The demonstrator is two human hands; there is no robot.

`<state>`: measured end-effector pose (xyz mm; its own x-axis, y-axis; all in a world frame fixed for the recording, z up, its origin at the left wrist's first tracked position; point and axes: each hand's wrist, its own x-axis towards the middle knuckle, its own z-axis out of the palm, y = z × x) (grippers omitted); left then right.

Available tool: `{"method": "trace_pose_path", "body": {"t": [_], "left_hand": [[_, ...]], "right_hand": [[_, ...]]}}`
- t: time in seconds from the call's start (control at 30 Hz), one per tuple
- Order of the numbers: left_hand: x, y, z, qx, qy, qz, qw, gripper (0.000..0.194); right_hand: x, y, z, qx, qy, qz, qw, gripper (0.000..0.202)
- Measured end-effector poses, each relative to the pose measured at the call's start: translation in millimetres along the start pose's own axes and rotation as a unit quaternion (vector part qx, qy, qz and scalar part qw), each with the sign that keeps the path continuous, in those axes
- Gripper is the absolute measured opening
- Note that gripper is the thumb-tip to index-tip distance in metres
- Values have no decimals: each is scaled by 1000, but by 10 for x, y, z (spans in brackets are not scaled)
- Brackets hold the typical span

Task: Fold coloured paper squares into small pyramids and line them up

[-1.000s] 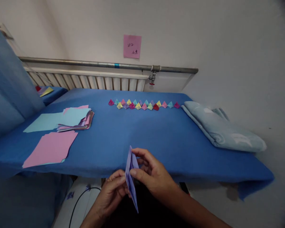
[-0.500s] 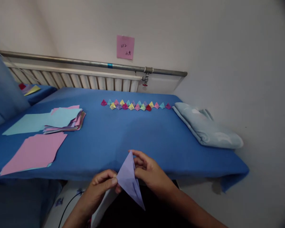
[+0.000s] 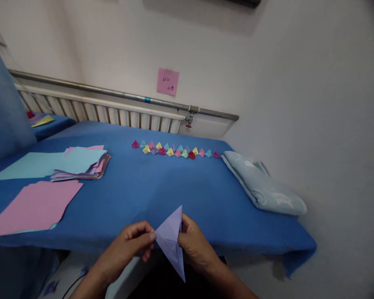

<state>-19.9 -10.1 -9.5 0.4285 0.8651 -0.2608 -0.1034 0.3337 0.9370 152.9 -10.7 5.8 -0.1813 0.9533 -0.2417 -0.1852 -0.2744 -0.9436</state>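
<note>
A lavender sheet of folded paper (image 3: 171,237), shaped into a triangle with layered folds, is held up between both hands in front of the table's near edge. My left hand (image 3: 132,241) pinches its left corner between thumb and forefinger. On the opposite side, my right hand (image 3: 195,243) grips the long edge, thumb in front; some of its fingers are hidden behind the paper. Farther back on the blue cloth (image 3: 124,195), small folded paper pieces (image 3: 170,152) in several colours stand in two close rows.
At left lie a stack of coloured paper (image 3: 81,162) and pink sheets (image 3: 37,207). A folded pale blue blanket (image 3: 264,182) rests at the right end. Behind the table run a radiator (image 3: 112,114) and a pipe (image 3: 112,92); a pink note (image 3: 168,82) hangs on the wall.
The view has tilted up. The folded paper has turned slightly, its upper tip now pointing more to the right. My right hand's fingers have closed in behind the paper's edge.
</note>
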Motion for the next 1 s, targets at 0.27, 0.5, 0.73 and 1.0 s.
{"method": "trace_pose_path", "body": {"t": [0.27, 0.5, 0.73, 1.0], "left_hand": [[166, -14, 55, -9, 22, 6, 1000, 35], [286, -104, 370, 22, 174, 137, 975, 31], [336, -48, 599, 96, 275, 311, 905, 30], [355, -48, 559, 130, 329, 300, 886, 22]], "right_hand": [[112, 48, -31, -15, 67, -39, 997, 24], [269, -132, -90, -162, 138, -212, 954, 8], [264, -172, -52, -261, 137, -281, 913, 9], [321, -54, -72, -329, 123, -397, 848, 11]]}}
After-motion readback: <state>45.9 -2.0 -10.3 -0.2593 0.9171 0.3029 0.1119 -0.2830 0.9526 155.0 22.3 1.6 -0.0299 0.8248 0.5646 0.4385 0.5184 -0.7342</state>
